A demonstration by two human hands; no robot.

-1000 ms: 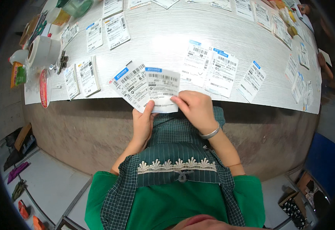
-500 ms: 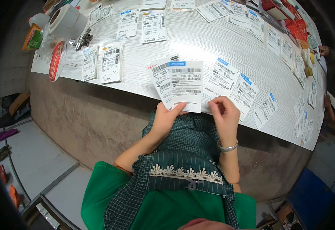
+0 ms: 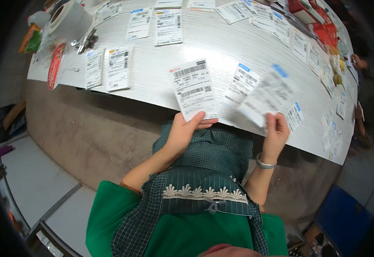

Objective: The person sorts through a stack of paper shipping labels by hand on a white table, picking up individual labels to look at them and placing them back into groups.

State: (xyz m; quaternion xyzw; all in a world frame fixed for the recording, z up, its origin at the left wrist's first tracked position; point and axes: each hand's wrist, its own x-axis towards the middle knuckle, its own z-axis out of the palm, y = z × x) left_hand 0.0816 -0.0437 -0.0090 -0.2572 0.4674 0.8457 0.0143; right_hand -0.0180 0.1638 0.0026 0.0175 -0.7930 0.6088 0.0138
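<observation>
My left hand [image 3: 186, 130] is closed on a stack of white shipping labels [image 3: 194, 91], its thumb lying over their lower edge; the top one bears barcodes and a red mark. In my right hand [image 3: 277, 130], thumb and fingers pinch a single shipping label [image 3: 266, 96] with a blue band, smeared by motion. That label hangs over others on the table and partly hides them. Just left of it lies a blue-banded label [image 3: 241, 83]. Another label [image 3: 294, 116] shows beyond my right fingers.
The pale table [image 3: 148, 81] carries label piles [image 3: 118, 68] at left and a row of labels [image 3: 300, 44] toward the right. At far left stand a white roll [image 3: 73, 21] and keys [image 3: 87, 41]. A red basket [image 3: 326, 32] is at the far right, near another person's hand [image 3: 359, 62].
My right hand has moved right, carrying the blue-banded label that lay on top of the left hand's stack. The red-marked label there is now uncovered. The view has shifted slightly.
</observation>
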